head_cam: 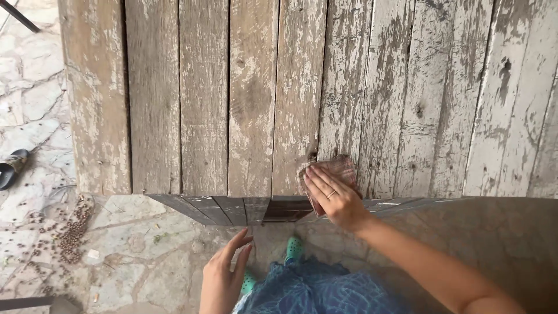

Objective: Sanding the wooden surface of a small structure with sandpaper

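Head view: our right hand (334, 197) flat, fingers together, pressing reddish checked cloth (340, 168) against weathered plank door (250, 104), low near its bottom edge. We judge cloth soft, light, limp; best held bunched under palm. Our left hand (224, 276) open, loose, empty, off door. Cloth's lower part hidden under hand; wrist cut off.

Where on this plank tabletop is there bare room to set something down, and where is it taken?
Only the near edge is taken: the right hand presses a reddish cloth there. The wooden tabletop is bare left of it to the corner, and right of it too. The left hand hangs below, holding nothing.
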